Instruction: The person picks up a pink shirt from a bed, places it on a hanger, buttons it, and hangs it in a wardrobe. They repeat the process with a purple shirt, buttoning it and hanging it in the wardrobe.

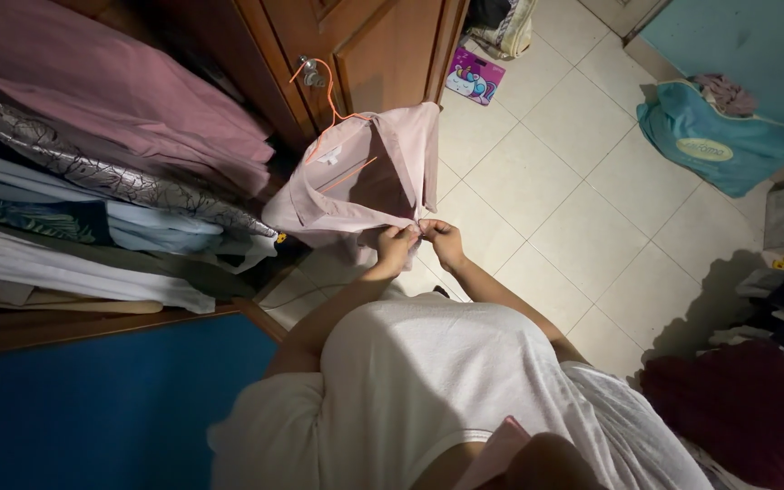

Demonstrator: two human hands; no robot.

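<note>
Both hands pinch shirt front: left hand [395,247], right hand [443,240] | pink shirt [365,177] on orange hanger [327,100], hooked on wardrobe door handle [310,73] | risk: tugging could unhook hanger.

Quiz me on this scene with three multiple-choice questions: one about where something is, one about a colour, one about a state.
1. Where does the orange hanger hang?
A. on the wardrobe door handle
B. on the floor
C. on the blue bag

2. What colour is the shirt on the hanger?
A. black
B. pale pink
C. green

3. What are both hands doing?
A. resting on the tiles
B. hanging free
C. pinching the shirt's front edge together

Answers:
1 A, its hook loops over the door handle.
2 B, the cloth is pale pink.
3 C, the left hand and right hand meet at the shirt's lower front.
</note>
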